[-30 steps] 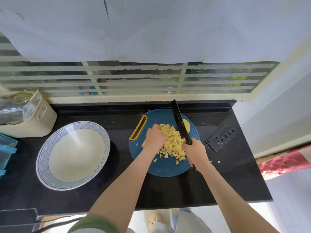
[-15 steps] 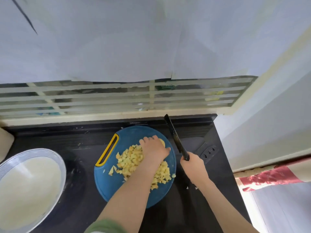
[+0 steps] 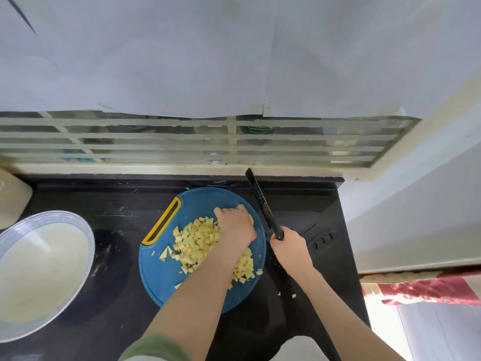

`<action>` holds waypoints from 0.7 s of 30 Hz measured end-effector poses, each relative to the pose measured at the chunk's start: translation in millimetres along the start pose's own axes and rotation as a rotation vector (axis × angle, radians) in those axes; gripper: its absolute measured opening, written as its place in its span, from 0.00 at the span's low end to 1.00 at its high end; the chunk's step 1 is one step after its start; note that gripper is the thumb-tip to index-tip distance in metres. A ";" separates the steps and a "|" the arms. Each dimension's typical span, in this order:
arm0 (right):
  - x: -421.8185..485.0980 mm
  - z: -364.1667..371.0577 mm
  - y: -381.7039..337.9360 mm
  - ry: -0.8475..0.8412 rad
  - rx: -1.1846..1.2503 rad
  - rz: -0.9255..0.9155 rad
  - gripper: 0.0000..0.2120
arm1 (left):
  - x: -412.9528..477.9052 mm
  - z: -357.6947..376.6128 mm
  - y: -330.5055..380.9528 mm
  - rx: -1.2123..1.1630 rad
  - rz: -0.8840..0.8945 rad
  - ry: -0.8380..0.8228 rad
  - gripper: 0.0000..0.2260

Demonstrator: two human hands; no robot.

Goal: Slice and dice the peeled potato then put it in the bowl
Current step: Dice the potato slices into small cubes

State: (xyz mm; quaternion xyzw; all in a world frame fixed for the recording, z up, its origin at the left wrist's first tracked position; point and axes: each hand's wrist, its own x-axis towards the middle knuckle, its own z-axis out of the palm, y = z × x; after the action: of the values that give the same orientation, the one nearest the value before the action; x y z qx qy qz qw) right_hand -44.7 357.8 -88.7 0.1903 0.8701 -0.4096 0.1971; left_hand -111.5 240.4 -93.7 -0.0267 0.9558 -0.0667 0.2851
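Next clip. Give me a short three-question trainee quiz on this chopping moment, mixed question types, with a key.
1. True or false: the potato cubes under the left hand lie in the bowl.
2. Which hand grips the knife? A left hand, B right hand, C neither.
3. What blue thing do the cubes lie on?
Key: 1 false; 2 B; 3 the cutting board.
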 end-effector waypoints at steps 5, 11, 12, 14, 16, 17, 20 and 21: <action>-3.1 0.4 2.9 0.002 0.019 0.013 0.08 | -7.7 -0.3 -4.5 -0.148 -0.010 0.068 0.30; -20.6 17.0 -1.8 0.001 0.060 0.002 0.09 | -31.2 -2.3 -35.4 -0.273 -0.039 0.135 0.31; -28.4 25.3 -5.7 -0.009 0.062 0.003 0.08 | -37.8 1.5 -47.0 -0.297 -0.056 0.138 0.31; -37.5 37.0 -10.2 -0.045 0.078 0.008 0.07 | -46.1 6.6 -63.8 -0.347 -0.091 0.139 0.30; -48.7 52.0 -15.5 -0.092 0.067 -0.007 0.07 | -56.7 13.5 -85.0 -0.391 -0.130 0.136 0.32; -54.2 59.3 -18.6 -0.118 0.055 -0.012 0.07 | -61.0 18.2 -96.3 -0.409 -0.157 0.129 0.33; -71.3 85.0 -26.8 -0.200 -0.002 -0.028 0.04 | -75.8 33.1 -132.9 -0.477 -0.245 0.107 0.33; -77.3 92.6 -29.4 -0.221 -0.022 -0.034 0.04 | -80.5 37.5 -143.4 -0.488 -0.263 0.096 0.33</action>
State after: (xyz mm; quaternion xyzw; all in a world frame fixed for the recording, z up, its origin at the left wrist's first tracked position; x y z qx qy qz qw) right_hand 23.9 254.4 -85.7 0.1270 0.8506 -0.4219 0.2869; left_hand -21.8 101.4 -60.7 -0.2151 0.9444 0.1277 0.2135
